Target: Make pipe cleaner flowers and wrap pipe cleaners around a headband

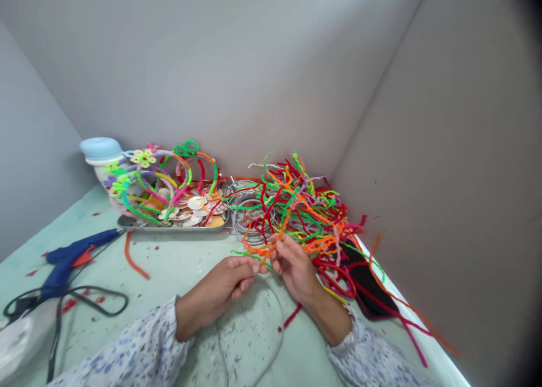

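Two bare hands are pinching one fuzzy orange strand (268, 255) before a tangled pile (305, 206), the left hand (224, 288) gripping low, the right hand (296, 269) higher; fingers are covering parts of it. Below, a thin grey wire loop (280, 314) is running out of frame, its top hard to make out. Strands are partly hiding a flat black object (366, 288); a smooth white object (25, 339) is leaving the left edge. Shells (197, 203) are filling a metal tray (190, 229).

The pale green table (190, 257) has red flecks (69, 305) scattered across it. On the left lie a blue glue gun (63, 262), its dark cord (97, 287) looping nearby, and an orange strip (132, 258). A metal tray (178, 229) sits further back, beside a tangled heap of fuzzy coloured stems (305, 206).
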